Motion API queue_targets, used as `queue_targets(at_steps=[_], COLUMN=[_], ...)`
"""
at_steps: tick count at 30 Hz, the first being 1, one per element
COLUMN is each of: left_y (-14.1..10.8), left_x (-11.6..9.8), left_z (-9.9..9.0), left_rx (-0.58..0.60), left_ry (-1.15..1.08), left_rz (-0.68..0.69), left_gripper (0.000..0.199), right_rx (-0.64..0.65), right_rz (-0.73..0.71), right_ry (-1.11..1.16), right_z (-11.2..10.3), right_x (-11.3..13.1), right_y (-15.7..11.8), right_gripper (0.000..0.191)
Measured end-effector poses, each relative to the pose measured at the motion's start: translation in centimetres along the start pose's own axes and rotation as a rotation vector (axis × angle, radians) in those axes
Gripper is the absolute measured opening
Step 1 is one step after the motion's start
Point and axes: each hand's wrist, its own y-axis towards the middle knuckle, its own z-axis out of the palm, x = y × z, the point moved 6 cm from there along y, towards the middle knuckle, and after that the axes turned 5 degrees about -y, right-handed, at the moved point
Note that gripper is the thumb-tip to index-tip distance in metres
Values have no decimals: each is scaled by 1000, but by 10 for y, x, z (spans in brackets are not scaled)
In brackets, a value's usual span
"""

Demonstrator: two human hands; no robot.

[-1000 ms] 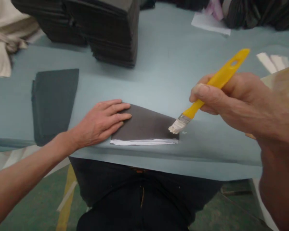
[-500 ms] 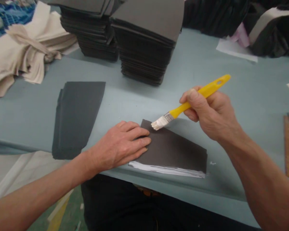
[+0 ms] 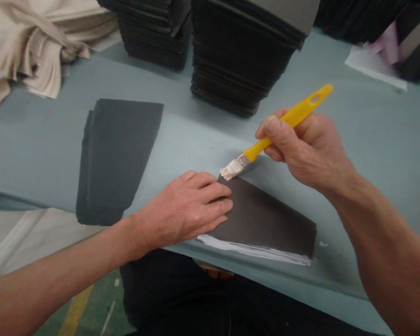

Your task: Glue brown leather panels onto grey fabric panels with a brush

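Note:
My right hand (image 3: 301, 144) is closed around the yellow handle of a paintbrush (image 3: 287, 123). The brush's pale bristles meet the far left corner of a stack of dark panels (image 3: 266, 214) near the table's front edge. White shows along the stack's near edge. My left hand (image 3: 192, 205) lies flat over the left end of that stack, fingers stretched out and pressing on the top panel. Left of it lies another small pile of dark grey panels (image 3: 121, 154), untouched.
Two tall stacks of black panels stand at the back, one in the middle (image 3: 238, 60) and one left of it (image 3: 152, 37). Beige cloth strips (image 3: 45, 46) lie at the far left. White paper (image 3: 374, 67) and dark material sit at the back right of the blue-green table (image 3: 388, 140).
The brush tip has moved from the top panel to its far left corner. My left hand stays on the stack. The whole view has shifted slightly.

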Motion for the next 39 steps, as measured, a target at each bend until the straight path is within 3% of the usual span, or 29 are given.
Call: queue_targets(at_steps=[9,18,24,29,34,39], left_y=[-1,0,-2,-1,-2,-4], left_x=[1,3,8,7,6,11], left_z=[0,0,2,0,-1,1], left_rx=[6,27,56,24,30,22], left_ry=[-9,1,-9,13,9,-24], left_rz=[11,15,4,32,47,32], left_gripper=[21,24,26,23,24,25], right_rx=[94,61,68,68,31,37], right_rz=[2,53,82,20,98,78], right_ry=[-100,-277,-260,-215,-207,-227], right_z=[-8,-26,-37,-44,-52,-60], right_x=[7,9,9,8,3,4], right_y=[-3,-19,-34,-45,-56,-67], right_gripper=[38,32,34,36,36,43])
